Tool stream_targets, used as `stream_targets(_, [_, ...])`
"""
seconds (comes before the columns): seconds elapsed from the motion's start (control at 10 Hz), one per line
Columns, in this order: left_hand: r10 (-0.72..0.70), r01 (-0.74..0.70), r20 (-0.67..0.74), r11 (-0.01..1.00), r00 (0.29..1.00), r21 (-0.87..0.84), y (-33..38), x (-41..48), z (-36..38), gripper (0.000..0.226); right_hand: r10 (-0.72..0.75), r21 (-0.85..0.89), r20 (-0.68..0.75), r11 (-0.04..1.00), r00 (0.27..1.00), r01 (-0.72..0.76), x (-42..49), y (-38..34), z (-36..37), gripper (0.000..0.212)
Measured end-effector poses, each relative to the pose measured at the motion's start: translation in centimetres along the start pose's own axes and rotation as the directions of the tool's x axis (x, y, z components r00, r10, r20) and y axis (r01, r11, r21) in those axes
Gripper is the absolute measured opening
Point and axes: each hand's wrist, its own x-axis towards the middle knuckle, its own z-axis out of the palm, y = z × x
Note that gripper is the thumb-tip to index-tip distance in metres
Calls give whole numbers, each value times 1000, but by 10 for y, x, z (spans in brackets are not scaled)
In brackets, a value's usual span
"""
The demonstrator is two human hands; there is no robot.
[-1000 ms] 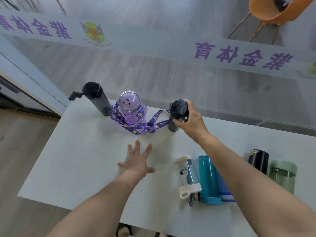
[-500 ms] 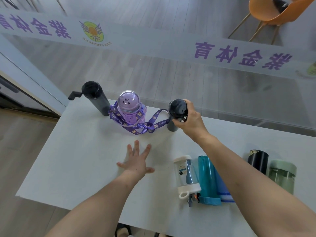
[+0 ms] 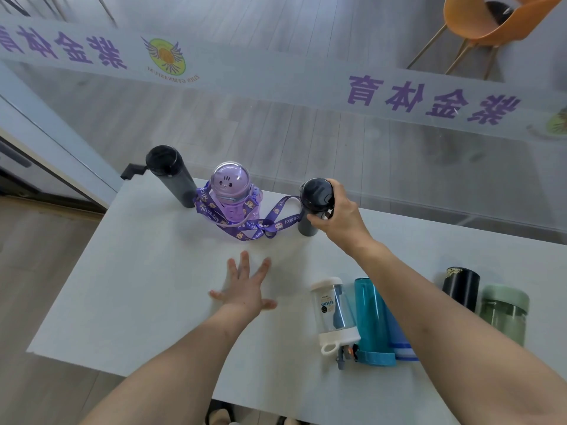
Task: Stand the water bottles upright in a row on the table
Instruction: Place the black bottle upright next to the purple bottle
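Note:
Along the far edge of the white table (image 3: 129, 286) a tall dark grey bottle (image 3: 171, 176) and a purple dome-lidded bottle (image 3: 234, 196) with a purple lanyard stand upright. To their right, my right hand (image 3: 340, 219) grips the cap of a dark bottle (image 3: 314, 200) standing upright on the table. My left hand (image 3: 245, 289) rests flat on the table with fingers spread. Lying on their sides near the front right are a clear white-capped bottle (image 3: 333, 314), a teal bottle (image 3: 371, 320) and a blue bottle (image 3: 399, 338), partly hidden by my right forearm. A black bottle (image 3: 460, 286) and a green bottle (image 3: 503, 311) lie at the right.
A glass wall with purple lettering (image 3: 429, 99) runs right behind the table's far edge. An orange chair (image 3: 484, 19) stands beyond the glass. The purple lanyard (image 3: 260, 225) trails across the table between the purple bottle and the dark one.
Hardly anything has moved. My right hand stays on the dark bottle's cap and my left hand stays flat on the table.

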Motion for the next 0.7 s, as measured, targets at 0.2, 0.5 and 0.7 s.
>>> stream_targets(0.2, [1, -1, -3, 1000, 1000, -7, 0, 0, 1, 110, -8, -22, 22, 1000, 1000, 9, -2, -2, -1, 77])
stream_targets(0.5, [-4, 4, -2, 1000, 1000, 7, 1, -1, 0, 109, 12, 2, 32, 1000, 999, -12, 0, -7, 2, 76])
stream_targets(0.7, [2, -2, -1, 1000, 1000, 7, 1, -1, 0, 109, 72, 20, 86, 997, 994, -74, -5, -5, -3, 108])
